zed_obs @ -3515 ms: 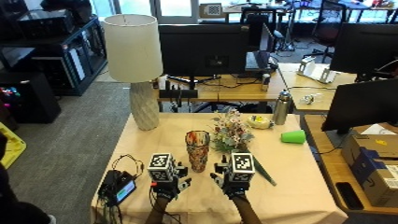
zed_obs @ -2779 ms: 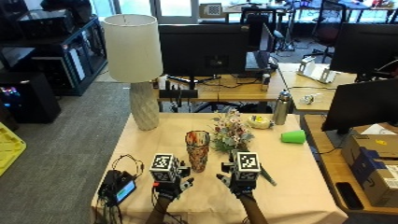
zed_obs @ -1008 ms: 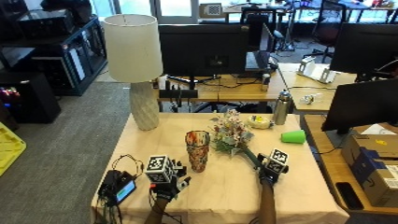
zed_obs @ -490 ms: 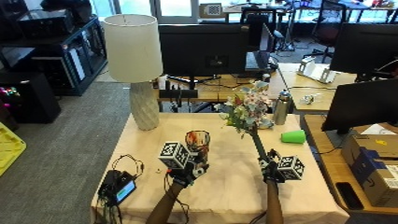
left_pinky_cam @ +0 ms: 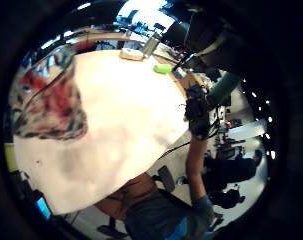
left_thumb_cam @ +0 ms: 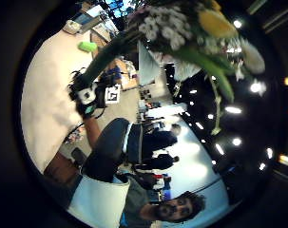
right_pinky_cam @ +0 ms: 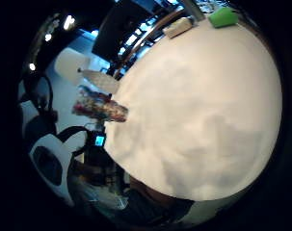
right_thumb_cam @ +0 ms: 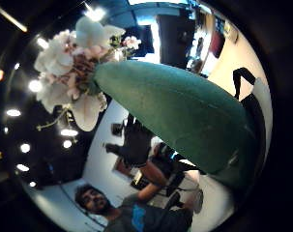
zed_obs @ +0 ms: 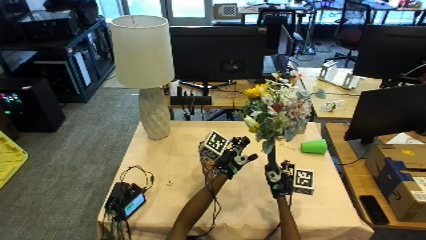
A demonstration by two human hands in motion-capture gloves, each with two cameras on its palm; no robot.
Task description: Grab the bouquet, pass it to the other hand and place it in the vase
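Note:
My right hand (zed_obs: 277,180) grips the green stem of the bouquet (zed_obs: 277,111) and holds it upright above the table, with the yellow, white and pink flowers high over the tablecloth. To the left of the stem, my left hand (zed_obs: 231,158) is raised with its fingers spread and touches nothing. The patterned vase (right_pinky_cam: 99,109) stands on the table; in the outside view the left hand hides it. It fills one side of the left little finger side view, vase (left_pinky_cam: 51,100). The left thumb side view shows the bouquet (left_thumb_cam: 181,23) and the right hand (left_thumb_cam: 89,102) round its stem.
A tall lamp (zed_obs: 141,75) stands at the table's far left corner. A green cup (zed_obs: 314,146) lies on the right. A small device with cables (zed_obs: 130,200) sits at the near left edge. Monitors stand behind the table and to its right.
The right hand reached to the right, took the bouquet off the table and raised it upright. The left hand has lifted off the table and risen toward the stem.

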